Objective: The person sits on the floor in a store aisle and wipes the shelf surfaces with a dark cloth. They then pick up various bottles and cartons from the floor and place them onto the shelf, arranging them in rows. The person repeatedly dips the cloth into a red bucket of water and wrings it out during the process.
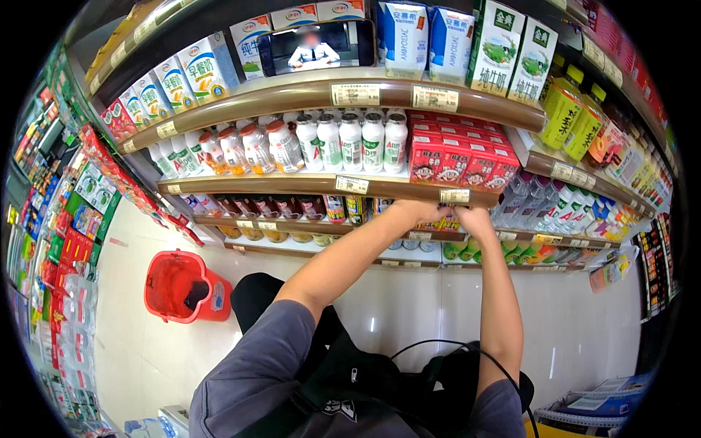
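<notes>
Both my arms reach forward to a lower shelf of drinks. My left hand (419,211) is at the opening under the brown shelf edge (383,191), its fingers mostly hidden. Close beside it, my right hand (472,218) is bent in under the same edge, fingers also largely hidden. Small yellow and red packages (446,223) show between and below the hands; whether either hand holds one cannot be seen. Just above stand red milk cartons (452,164) in rows, with white plastic bottles (350,142) to their left. Cans (357,209) stand left of my left hand.
A red plastic bucket (219,301) with a dark cloth (195,294) inside stands on the floor at left. A phone (317,46) leans against cartons on the upper shelf. A black cable (493,361) crosses near my right arm. A crate (591,405) sits at lower right.
</notes>
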A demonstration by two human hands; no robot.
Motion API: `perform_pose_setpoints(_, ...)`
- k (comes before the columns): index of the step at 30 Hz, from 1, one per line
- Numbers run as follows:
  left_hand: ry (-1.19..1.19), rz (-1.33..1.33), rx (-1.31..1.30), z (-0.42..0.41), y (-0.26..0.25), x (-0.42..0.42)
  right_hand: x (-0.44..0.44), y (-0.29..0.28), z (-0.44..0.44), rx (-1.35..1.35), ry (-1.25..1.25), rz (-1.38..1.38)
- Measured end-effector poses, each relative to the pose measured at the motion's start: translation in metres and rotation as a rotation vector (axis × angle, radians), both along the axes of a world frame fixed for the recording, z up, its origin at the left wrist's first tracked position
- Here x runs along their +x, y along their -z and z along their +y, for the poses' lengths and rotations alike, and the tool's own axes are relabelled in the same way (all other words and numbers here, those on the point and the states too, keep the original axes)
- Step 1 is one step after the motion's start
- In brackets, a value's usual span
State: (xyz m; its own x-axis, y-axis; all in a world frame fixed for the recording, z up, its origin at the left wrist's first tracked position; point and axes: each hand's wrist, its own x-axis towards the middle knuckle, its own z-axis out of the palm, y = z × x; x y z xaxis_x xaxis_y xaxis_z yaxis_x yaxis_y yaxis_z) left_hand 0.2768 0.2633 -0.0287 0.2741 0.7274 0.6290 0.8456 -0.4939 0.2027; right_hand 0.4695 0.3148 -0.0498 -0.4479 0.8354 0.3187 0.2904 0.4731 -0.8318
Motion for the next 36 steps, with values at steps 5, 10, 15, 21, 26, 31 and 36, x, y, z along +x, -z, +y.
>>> perform_pose_setpoints(5, -0.007, 0.035, -0.043, 0.004, -0.006, 0.002, 0.003, -0.001, 0.006, 0.224, 0.067, -0.128)
perform_pose_setpoints(10, -0.089, 0.174, -0.22, -0.006, -0.021, 0.003, -0.021, -0.042, -0.026, 0.574, 0.089, -0.476)
perform_pose_setpoints(15, -0.031, 0.126, -0.096, -0.012, -0.015, -0.007, -0.016, -0.054, -0.033, 0.554, 0.012, -0.56)
perform_pose_setpoints(21, -0.061, 0.188, -0.238, -0.023, -0.006, -0.013, 0.003, -0.054, -0.061, 0.446, 0.018, -0.638)
perform_pose_setpoints(26, -0.058, 0.365, -0.612, -0.038, -0.047, -0.012, 0.022, -0.01, -0.083, 0.659, 0.149, -0.421)
perform_pose_setpoints(31, -0.056, 0.512, -0.414, -0.017, -0.015, -0.041, 0.039, -0.006, -0.147, 0.822, 0.301, -0.291)
perform_pose_setpoints(36, 0.073, 0.524, -0.117, -0.025, -0.024, -0.024, 0.076, 0.015, -0.193, 0.463, 0.174, -0.468)
